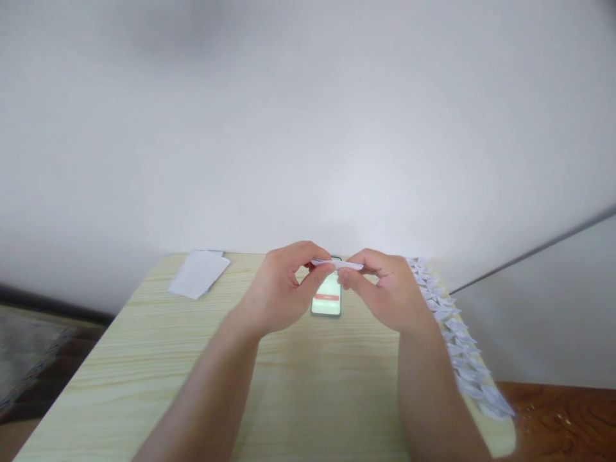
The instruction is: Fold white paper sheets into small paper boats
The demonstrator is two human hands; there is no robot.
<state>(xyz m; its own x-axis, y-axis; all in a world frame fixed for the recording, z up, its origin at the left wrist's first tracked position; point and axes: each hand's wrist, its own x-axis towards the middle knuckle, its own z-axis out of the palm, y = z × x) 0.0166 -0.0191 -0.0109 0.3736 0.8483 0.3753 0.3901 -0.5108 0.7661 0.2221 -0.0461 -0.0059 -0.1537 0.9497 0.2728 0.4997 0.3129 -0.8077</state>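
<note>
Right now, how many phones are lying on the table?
1. The phone lies screen-up with its display lit on the wooden table, under and between the left hand and right hand. The hands cover its far end.

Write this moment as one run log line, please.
left hand: pinches paper piece | right hand: pinches same piece | phone: lit, under hands | table: paper stack, folded pieces row

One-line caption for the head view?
Both hands pinch a small white paper piece above a lit phone on a wooden table.
</note>
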